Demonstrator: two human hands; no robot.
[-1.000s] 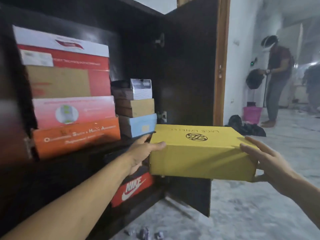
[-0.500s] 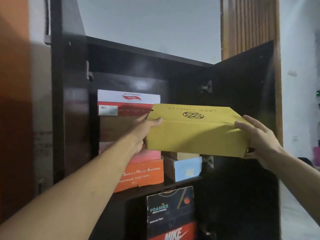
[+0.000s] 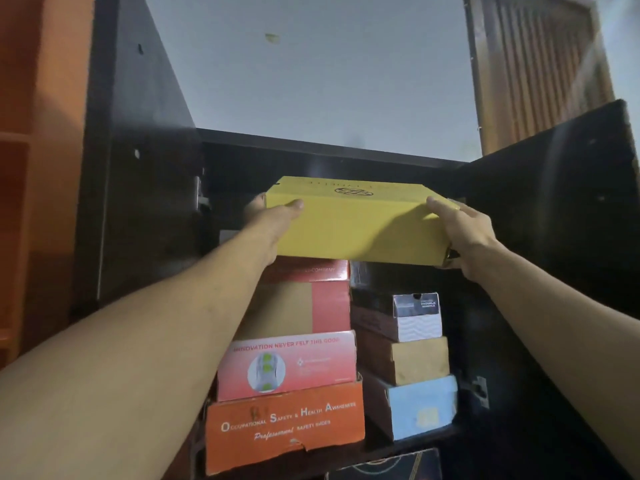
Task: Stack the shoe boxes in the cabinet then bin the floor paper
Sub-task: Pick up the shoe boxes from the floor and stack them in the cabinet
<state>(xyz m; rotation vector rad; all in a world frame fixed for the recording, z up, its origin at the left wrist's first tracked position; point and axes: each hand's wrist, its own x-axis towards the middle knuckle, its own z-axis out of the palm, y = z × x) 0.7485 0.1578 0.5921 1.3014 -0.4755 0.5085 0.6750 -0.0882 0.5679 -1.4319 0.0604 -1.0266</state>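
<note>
I hold a yellow shoe box [image 3: 360, 226] up high at the top of the dark cabinet [image 3: 145, 188]. My left hand [image 3: 273, 216] grips its left end and my right hand [image 3: 460, 230] grips its right end. The box hovers over, or rests on, the red and tan box [image 3: 311, 299] that tops the left stack; I cannot tell if they touch. Below that lie a pink box [image 3: 287, 365] and an orange safety-shoe box [image 3: 284, 427]. The floor paper is out of view.
A lower right stack holds a black and white box [image 3: 412, 317], a tan box [image 3: 415, 358] and a light blue box [image 3: 419, 407]. The cabinet's right door [image 3: 554, 188] stands open. A dark box [image 3: 384, 465] sits on the shelf below. Orange shelving [image 3: 38, 133] stands at left.
Both hands have raised the yellow box from waist level to the top of the left stack and pushed it into the cabinet. The view has tilted upward.
</note>
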